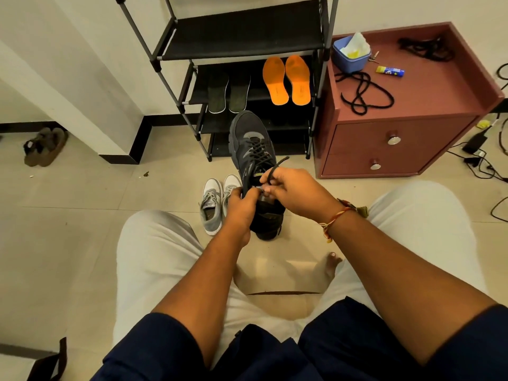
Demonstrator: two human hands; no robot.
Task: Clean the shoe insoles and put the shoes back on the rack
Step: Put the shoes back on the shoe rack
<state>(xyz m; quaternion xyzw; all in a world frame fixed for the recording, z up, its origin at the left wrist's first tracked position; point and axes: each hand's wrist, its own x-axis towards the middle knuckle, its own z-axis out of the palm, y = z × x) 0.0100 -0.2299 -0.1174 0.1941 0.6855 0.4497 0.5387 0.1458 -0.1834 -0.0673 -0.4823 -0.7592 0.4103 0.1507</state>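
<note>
From my remote seat I see one dark sneaker (253, 149) held up between the person's knees, toe pointing at the shoe rack (242, 37); whether its heel touches the tiled floor (82, 215) I cannot tell. The left hand (242, 204) is curled tight around the sneaker's collar beside the top eyelets, and the right hand (291, 191) pinches the lace (277, 165), whose free end sticks up past the fingers. On the rack's second shelf lie four insoles: two orange insoles (275, 81) side by side at the right and two dark green insoles (218, 92) at the left (the orange pair carries small print, too fine for me to read). Two grey-and-white sneakers (211, 207) stand on the floor just left of the held shoe. Right of the rack, the tabletop (439, 86) of a maroon two-drawer cabinet (398, 138) bears one blue tub (349, 57) holding crumpled tissue, one yellow-and-blue glue stick (390, 70) whose label is illegible, and two loose black laces (362, 94). One pair of brown sandals (45, 145) sits far left by the wall, and black cables (481, 158) trail on the floor at the right.
</note>
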